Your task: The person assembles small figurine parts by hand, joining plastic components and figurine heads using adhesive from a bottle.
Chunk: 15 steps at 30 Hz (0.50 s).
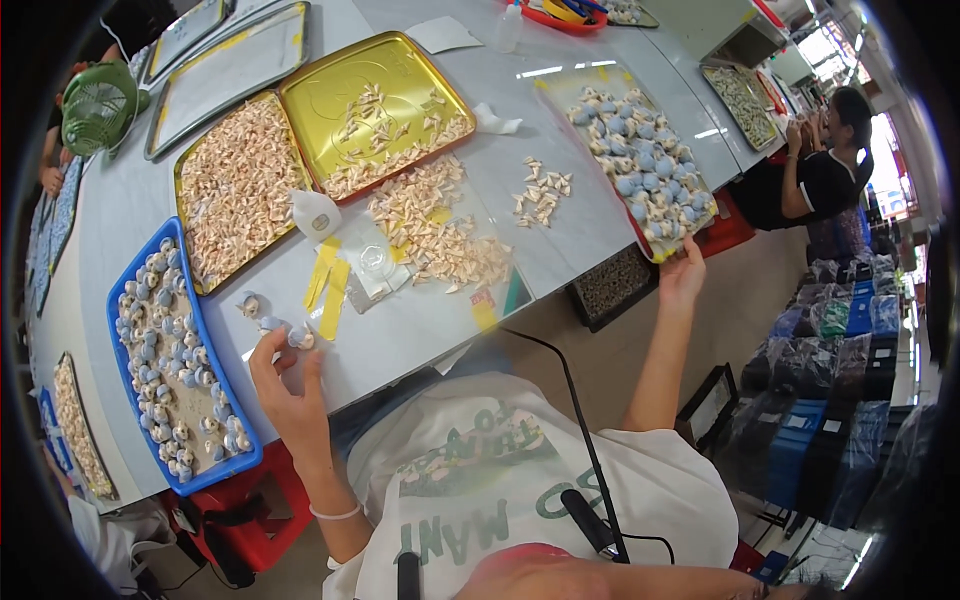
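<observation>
My left hand point(288, 390) rests near the table's front edge, thumb and fingers apart. Just past its fingertips lie a few small blue-and-cream pieces point(301, 337), apparently not gripped. On the right, my right hand point(682, 277) holds the near corner of a tray point(556, 92) filled with similar blue-and-cream pieces point(640, 150). The fingers under that tray are partly hidden. To the left of my left hand, a blue tray point(232, 395) holds more such pieces. Small cream pointed pieces point(440, 220) are heaped on the table ahead, with a smaller pile point(541, 190) to the right.
A gold tray point(350, 80) and a tray of cream pieces point(240, 185) stand farther back. Yellow tape strips point(335, 298) and a white bottle point(315, 213) lie near the heap. A green fan point(98, 108) is at far left. A person point(815, 180) sits at right.
</observation>
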### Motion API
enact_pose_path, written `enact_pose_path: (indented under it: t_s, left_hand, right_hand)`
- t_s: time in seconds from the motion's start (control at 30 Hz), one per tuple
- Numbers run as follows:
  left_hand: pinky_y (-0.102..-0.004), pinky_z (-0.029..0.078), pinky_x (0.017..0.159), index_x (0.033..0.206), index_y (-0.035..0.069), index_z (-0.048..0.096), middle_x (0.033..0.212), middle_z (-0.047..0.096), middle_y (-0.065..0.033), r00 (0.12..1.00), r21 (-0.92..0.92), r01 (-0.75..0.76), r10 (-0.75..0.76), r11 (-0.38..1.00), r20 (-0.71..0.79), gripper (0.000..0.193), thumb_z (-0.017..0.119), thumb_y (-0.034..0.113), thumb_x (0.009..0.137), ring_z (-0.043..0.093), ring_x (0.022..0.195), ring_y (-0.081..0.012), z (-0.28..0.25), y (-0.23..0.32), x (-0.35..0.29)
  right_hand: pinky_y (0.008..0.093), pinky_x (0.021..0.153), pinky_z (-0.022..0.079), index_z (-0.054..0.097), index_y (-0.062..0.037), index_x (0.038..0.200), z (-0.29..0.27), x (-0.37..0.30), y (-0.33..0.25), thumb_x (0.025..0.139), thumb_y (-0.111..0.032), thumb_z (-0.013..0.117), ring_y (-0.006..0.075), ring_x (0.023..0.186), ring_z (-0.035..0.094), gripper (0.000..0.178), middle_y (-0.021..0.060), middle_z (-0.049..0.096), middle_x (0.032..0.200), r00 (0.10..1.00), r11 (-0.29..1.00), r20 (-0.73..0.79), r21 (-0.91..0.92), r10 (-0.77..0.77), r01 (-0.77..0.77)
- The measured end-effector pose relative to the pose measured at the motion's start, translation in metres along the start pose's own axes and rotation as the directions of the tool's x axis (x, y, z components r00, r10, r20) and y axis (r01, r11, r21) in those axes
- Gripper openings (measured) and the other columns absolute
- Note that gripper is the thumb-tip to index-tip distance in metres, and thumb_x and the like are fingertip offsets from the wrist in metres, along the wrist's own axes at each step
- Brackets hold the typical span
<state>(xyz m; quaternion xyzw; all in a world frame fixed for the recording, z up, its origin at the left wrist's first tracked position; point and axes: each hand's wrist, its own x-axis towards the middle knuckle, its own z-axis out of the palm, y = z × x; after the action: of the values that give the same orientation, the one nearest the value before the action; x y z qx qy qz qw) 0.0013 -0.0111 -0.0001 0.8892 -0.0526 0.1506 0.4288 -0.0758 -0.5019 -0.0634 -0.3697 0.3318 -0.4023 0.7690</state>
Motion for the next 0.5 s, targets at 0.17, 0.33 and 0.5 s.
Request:
enact_pose_path:
  t_s: [0.17,0.33,0.5]
  left_hand:
    - [-0.0294,0.043,0.072,0.106,0.001,0.051,0.107,0.051,-0.0123,0.986,0.047,-0.075,0.081,0.996,-0.146,0.031,0.06,0.0,0.076,0.049,0.096,-0.0215,-0.009,-0.006,-0.012]
    - [-0.0294,0.043,0.073,0.106,0.0,0.05,0.109,0.051,-0.0133,0.975,0.042,-0.097,0.104,0.994,-0.195,0.029,0.056,-0.001,0.078,0.049,0.097,-0.0219,-0.021,-0.015,-0.008]
    - [-0.0276,0.042,0.074,0.102,0.0,0.053,0.103,0.055,-0.01,0.947,0.047,-0.205,0.21,0.978,-0.241,0.019,0.052,0.002,0.083,0.051,0.091,-0.018,-0.054,-0.003,0.043]
  right_hand:
    - [0.0387,0.089,0.042,0.045,0.0049,0.115,0.012,0.013,-0.022,0.088,-0.013,0.041,0.025,0.107,0.051,0.033,0.0129,0.05,0.119,0.996,0.997,-0.072,-0.055,-0.056,0.052]
    - [0.0415,0.084,0.046,0.044,0.0079,0.116,0.001,0.045,-0.026,0.088,-0.009,0.039,0.0286,0.101,0.054,0.033,0.0169,0.051,0.115,0.976,0.978,-0.098,-0.095,-0.196,0.186]
    - [0.0445,0.086,0.045,0.045,0.0058,0.116,0.014,0.048,-0.049,0.088,-0.011,0.038,0.0326,0.103,0.053,0.033,0.0174,0.05,0.116,0.971,0.976,-0.106,0.001,-0.215,0.216]
